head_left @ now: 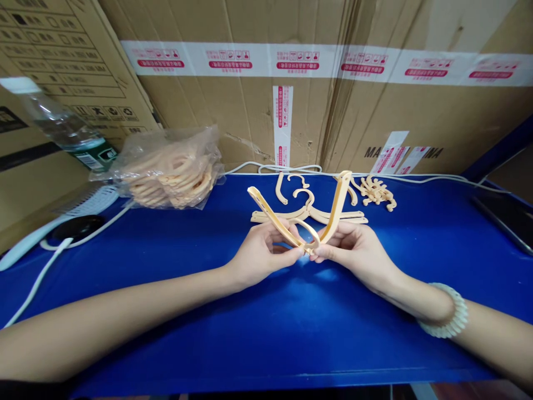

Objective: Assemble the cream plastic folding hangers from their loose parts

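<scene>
Both hands grip one beige plastic folding hanger (338, 206) above the middle of the blue table. Its two arms rise in a V, and its curved hook shows between them near the joint. My left hand (264, 250) pinches the hanger by the joint, at the foot of the left arm. On the other side my right hand (353, 250) is closed on it at the foot of the right arm. Just behind lies an assembled hanger (308, 212) with its arms spread flat. Loose beige pieces, a hanger arm (281, 189) and a hook (298, 179), lie farther back.
A pile of beige hooks (377, 191) lies at back right. A clear bag of beige parts (170, 172), a water bottle (70, 128), a pale comb (79, 208) and a black disc with a cable (79, 226) are leftward. Cardboard boxes (233, 111) wall the back.
</scene>
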Demonstrator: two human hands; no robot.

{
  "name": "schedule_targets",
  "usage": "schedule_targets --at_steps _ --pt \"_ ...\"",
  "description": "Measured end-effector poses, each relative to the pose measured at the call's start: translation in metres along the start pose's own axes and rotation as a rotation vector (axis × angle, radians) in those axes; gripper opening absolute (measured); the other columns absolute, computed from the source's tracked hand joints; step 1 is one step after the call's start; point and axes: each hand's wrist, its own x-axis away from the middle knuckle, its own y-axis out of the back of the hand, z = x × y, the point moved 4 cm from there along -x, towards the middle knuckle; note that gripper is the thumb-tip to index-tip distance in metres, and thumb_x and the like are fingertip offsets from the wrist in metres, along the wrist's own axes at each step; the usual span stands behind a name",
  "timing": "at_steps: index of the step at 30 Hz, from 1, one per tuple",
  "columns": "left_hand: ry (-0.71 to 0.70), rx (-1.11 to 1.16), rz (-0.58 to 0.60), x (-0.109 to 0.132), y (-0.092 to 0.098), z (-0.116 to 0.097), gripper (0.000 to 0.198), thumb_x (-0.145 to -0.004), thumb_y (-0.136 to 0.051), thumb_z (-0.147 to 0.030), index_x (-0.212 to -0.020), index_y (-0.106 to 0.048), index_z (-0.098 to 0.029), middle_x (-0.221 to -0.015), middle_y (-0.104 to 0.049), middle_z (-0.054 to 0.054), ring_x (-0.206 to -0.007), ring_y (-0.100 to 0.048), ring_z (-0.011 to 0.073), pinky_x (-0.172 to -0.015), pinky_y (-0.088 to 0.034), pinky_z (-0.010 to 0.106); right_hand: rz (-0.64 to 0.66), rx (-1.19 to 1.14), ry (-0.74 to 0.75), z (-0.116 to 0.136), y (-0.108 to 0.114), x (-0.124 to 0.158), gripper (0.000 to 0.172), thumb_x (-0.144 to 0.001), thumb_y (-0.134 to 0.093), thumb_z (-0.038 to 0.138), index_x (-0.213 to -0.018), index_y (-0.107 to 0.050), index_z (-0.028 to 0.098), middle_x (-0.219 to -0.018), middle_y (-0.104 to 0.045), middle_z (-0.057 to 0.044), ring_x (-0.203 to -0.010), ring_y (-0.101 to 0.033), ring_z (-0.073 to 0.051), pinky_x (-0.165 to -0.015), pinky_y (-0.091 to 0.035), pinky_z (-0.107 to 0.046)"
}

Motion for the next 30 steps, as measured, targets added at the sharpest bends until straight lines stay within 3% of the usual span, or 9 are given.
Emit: schedule_targets --at_steps 14,30 --pt "-0.014 0.066 0.025 -0.002 0.001 0.001 0.019 -0.075 -0.076 -0.016 -0.081 -0.059 -0.017 -0.083 -0.075 0.002 -0.076 -0.074 0.0173 -0.067 -0.058 0.025 -0.028 0.012 0.023 0.003 -0.002 0.000 0.023 -0.066 -0.089 0.029 -0.079 -0.074 0.018 -0.070 -0.077 -0.003 -0.064 -0.074 -0.017 -0.070 -0.064 -0.030" --pt "0.034 0.101 -0.041 -0.002 0.002 -0.002 0.022 -0.071 -0.080 -0.017 -0.079 -0.060 -0.016 -0.078 -0.076 0.004 -0.073 -0.075 0.0170 -0.070 -0.060 0.027 -0.083 -0.026 0.024 -0.009 -0.001 -0.001 0.027 -0.065 -0.089 0.031 -0.083 -0.072 0.018 -0.070 -0.076 -0.001 -0.066 -0.074 -0.017 -0.072 -0.063 -0.031"
